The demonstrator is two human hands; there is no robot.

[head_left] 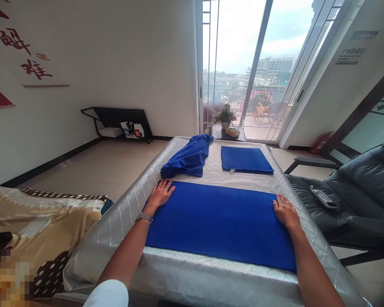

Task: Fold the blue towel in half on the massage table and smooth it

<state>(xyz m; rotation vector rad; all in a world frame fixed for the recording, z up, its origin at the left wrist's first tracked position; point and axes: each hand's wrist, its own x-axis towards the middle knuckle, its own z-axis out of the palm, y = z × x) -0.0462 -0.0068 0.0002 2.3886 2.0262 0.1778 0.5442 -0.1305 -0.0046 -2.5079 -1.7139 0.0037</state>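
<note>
Reaching forward, wide apart, the left hand (160,194) and right hand (286,209) lie palm-down near the far corners of a flat, rectangular royal-blue cloth (219,221) spread on the silver quilted mattress (211,273); their fingers (170,184), straight and slightly parted, touch it without grasping.

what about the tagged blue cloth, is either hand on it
No, left hand and right hand both touch the nearest blue cloth.
</note>
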